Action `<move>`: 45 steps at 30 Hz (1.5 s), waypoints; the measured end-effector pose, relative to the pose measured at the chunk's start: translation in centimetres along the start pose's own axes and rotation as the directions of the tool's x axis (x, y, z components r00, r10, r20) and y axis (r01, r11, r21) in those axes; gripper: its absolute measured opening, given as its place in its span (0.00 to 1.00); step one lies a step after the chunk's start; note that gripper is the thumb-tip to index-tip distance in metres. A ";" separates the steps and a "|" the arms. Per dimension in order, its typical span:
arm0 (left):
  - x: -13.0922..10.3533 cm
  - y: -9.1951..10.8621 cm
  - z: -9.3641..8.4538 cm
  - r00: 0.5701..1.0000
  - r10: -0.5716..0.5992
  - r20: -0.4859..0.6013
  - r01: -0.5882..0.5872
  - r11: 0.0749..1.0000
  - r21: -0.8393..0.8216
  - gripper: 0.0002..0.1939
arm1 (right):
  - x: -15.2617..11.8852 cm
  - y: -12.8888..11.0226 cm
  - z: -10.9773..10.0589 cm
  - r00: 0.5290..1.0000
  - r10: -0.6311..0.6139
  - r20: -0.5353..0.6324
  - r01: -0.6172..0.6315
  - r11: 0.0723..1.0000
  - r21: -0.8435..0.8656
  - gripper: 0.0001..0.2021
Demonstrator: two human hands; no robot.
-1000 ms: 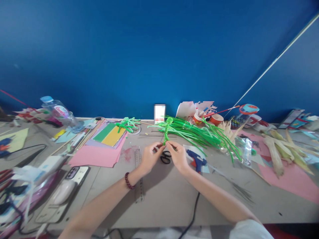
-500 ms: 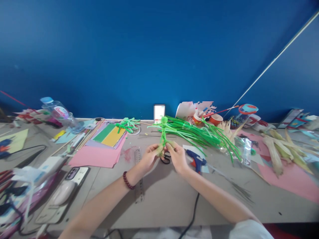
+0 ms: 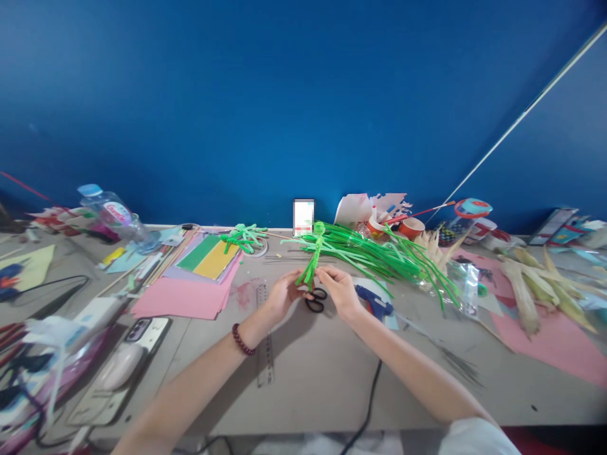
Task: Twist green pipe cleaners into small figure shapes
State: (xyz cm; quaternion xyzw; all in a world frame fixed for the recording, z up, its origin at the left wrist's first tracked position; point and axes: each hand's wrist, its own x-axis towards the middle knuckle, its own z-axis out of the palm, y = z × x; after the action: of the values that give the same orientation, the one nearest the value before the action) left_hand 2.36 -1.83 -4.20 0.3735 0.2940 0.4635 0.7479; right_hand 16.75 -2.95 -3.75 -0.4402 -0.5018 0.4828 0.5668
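A small figure of twisted green pipe cleaners (image 3: 315,258) stands upright between my hands, with a knobbed top and strands fanning out below. My left hand (image 3: 283,296) is curled round its lower strands from the left, some fingers hidden behind them. From the right, the thumb and fingertips of my right hand (image 3: 341,291) pinch at its lower side. Black-handled scissors (image 3: 315,302) lie on the table just beneath the hands. Behind the figure spreads a bundle of green pipe cleaners (image 3: 370,253).
A blue glue gun (image 3: 374,301) lies right of my right hand, its cord running forward. Left are a clear ruler (image 3: 265,354), pink paper (image 3: 180,298) and another pipe-cleaner piece (image 3: 245,236). A phone (image 3: 303,216) leans against the wall. Corn husks (image 3: 524,291) lie far right.
The figure now leans to the right at its top, and its lower strands show more. My left hand has turned and opened its grip somewhat; the scissor handles are more visible.
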 end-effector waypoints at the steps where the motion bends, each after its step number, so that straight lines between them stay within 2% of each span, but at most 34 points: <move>1: 0.0 0.1 -0.1 0.994 0.081 -0.078 -0.076 0.995 0.057 0.11 | 0.1 0.0 -0.1 0.998 -0.046 -0.044 0.043 0.997 -0.069 0.08; 2: 0.0 0.2 -0.1 0.971 0.182 -0.152 -0.161 0.977 0.142 0.10 | 0.2 -0.1 -0.2 0.994 -0.085 -0.070 0.074 0.988 -0.136 0.08; 4: -0.3 0.3 0.0 0.886 0.405 -0.224 -0.304 0.875 0.378 0.08 | 0.3 -0.3 -0.4 0.988 -0.135 -0.077 0.113 0.964 -0.241 0.08; 6: -0.7 0.3 0.2 0.826 0.538 -0.167 -0.366 0.737 0.568 0.08 | 0.2 -0.5 -0.4 0.983 -0.171 -0.058 0.147 0.942 -0.300 0.09; 7: -0.8 0.3 0.3 0.820 0.558 -0.127 -0.373 0.689 0.621 0.08 | 0.1 -0.6 -0.4 0.982 -0.183 -0.044 0.160 0.936 -0.313 0.09; 9: -0.8 0.2 0.5 0.845 0.528 -0.088 -0.359 0.681 0.638 0.09 | -0.1 -0.7 -0.3 0.981 -0.193 -0.022 0.176 0.932 -0.318 0.09; 12: -0.2 -0.2 0.4 0.887 0.448 -0.115 -0.351 0.813 0.465 0.10 | -0.3 -0.7 -0.3 0.981 -0.191 -0.024 0.174 0.934 -0.311 0.10; 14: 0.2 -0.3 0.1 0.906 0.408 -0.110 -0.344 0.863 0.371 0.10 | -0.4 -0.7 -0.2 0.981 -0.193 -0.025 0.177 0.936 -0.306 0.10; 16: 0.3 -0.2 0.0 0.909 0.406 -0.095 -0.353 0.870 0.343 0.10 | -0.3 -0.7 -0.3 0.980 -0.200 -0.016 0.186 0.934 -0.305 0.10; 19: -0.4 0.1 0.1 0.898 0.436 -0.063 -0.377 0.834 0.402 0.08 | -0.2 -0.8 -0.3 0.977 -0.212 -0.017 0.196 0.927 -0.319 0.09; 22: -1.2 0.5 0.6 0.872 0.489 -0.009 -0.392 0.711 0.584 0.09 | -0.2 -0.9 -0.3 0.973 -0.230 -0.030 0.206 0.914 -0.351 0.09; 25: -1.6 0.5 1.0 0.810 0.578 0.094 -0.428 0.475 0.768 0.08 | -0.4 -0.8 -0.3 0.967 -0.253 -0.028 0.225 0.902 -0.367 0.08; 27: -1.7 0.4 1.0 0.773 0.612 0.165 -0.448 0.343 0.826 0.08 | -0.5 -0.7 -0.2 0.964 -0.264 -0.021 0.238 0.900 -0.366 0.08; 30: -1.5 0.1 0.8 0.752 0.626 0.208 -0.455 0.263 0.851 0.08 | -0.6 -0.5 -0.1 0.964 -0.263 -0.028 0.236 0.903 -0.359 0.08; 33: -1.4 0.0 0.8 0.766 0.619 0.174 -0.437 0.304 0.846 0.08 | -0.5 -0.3 -0.1 0.967 -0.252 -0.033 0.225 0.911 -0.346 0.08; 38: -1.6 0.3 1.1 0.840 0.534 0.098 -0.392 0.471 0.790 0.11 | -0.4 -0.3 -0.2 0.970 -0.243 -0.012 0.224 0.911 -0.345 0.09; 42: -1.2 0.2 1.2 0.897 0.438 0.054 -0.367 0.671 0.644 0.13 | -0.2 -0.2 -0.3 0.976 -0.219 -0.005 0.207 0.927 -0.314 0.10; 45: -0.9 0.1 1.2 0.955 0.294 0.035 -0.277 0.846 0.455 0.15 | 0.0 -0.1 -0.3 0.985 -0.175 0.000 0.168 0.944 -0.282 0.11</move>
State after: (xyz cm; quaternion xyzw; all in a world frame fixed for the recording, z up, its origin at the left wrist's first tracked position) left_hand 2.87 -2.95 -3.40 0.5693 0.3489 0.4943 0.5566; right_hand 17.10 -2.99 -3.72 -0.4769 -0.5946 0.3500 0.5445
